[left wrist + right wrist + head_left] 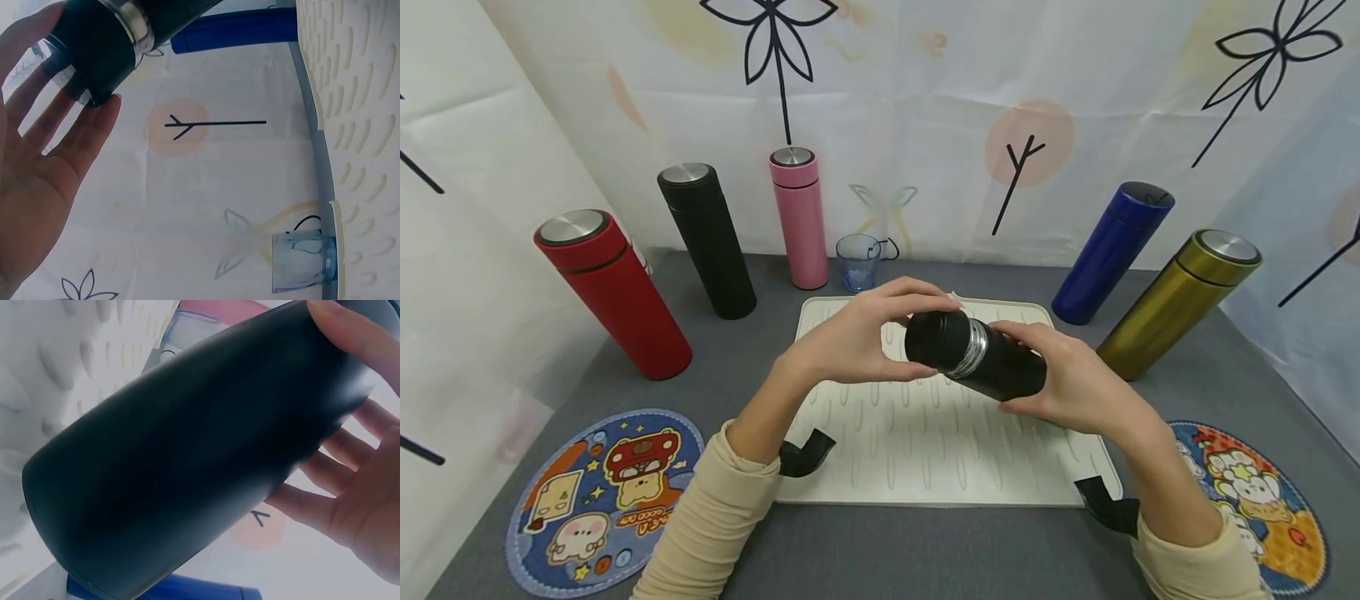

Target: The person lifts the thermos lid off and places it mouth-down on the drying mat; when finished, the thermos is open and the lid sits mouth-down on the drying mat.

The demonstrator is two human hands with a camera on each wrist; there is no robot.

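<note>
Over the cream ribbed tray [925, 475], a black thermos [1007, 367] is held tilted in the air by both hands. My left hand [868, 337] grips its black lid [927, 340] between thumb and fingers. A silver band [976, 348] shows between lid and body; whether the two are still joined I cannot tell. Toward the base, my right hand [1082, 383] holds the body, thumb on one side and fingers on the other. The right wrist view has the dark body [187, 437] filling its middle, with the right hand [362, 494] at its right edge.
Behind the tray stand a red thermos [621, 292], another black thermos [711, 242], a pink thermos [799, 221] and a bluish clear cup [857, 265]. Blue [1108, 258] and gold [1176, 308] thermoses stand back right. Patterned round mats flank the tray, left [602, 500] and right [1262, 508].
</note>
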